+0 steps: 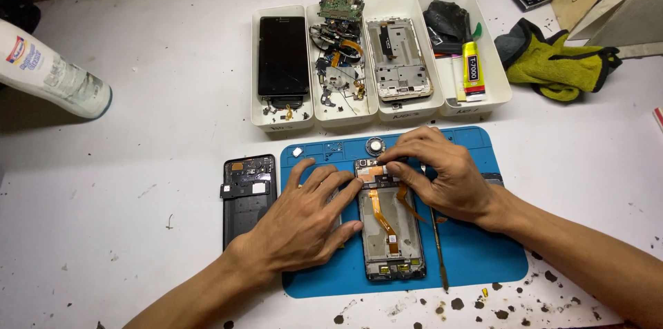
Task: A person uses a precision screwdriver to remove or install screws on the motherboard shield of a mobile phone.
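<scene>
Both forearms enter from the lower edge and meet over an opened phone (391, 232) lying lengthwise on a blue work mat (469, 246). Left hand (304, 222) lies flat, fingers spread, along the phone's left side, steadying it. Right hand (442, 177) has thumb and fingertips drawn together, pinching at a small part by the phone's upper end; what sits between the tips is too small to make out.

Progress, as judged: the back cover is already off, orange flex cables (383, 215) and the inner frame lie bare, and the board near the top end is being worked on. A removed black back panel (248, 194) rests just left of the mat.

Surroundings, largest first: a white table (138, 136); four white trays (380, 111) holding a dark screen, loose boards and screws, a bare frame, and a glue tube (472, 70); a yellow-green glove (559, 60); a white bottle (48, 70) lying far left; a thin pry tool (438, 246) on the mat, just right of the phone, close beneath the right wrist. Dark specks litter the near table edge.
</scene>
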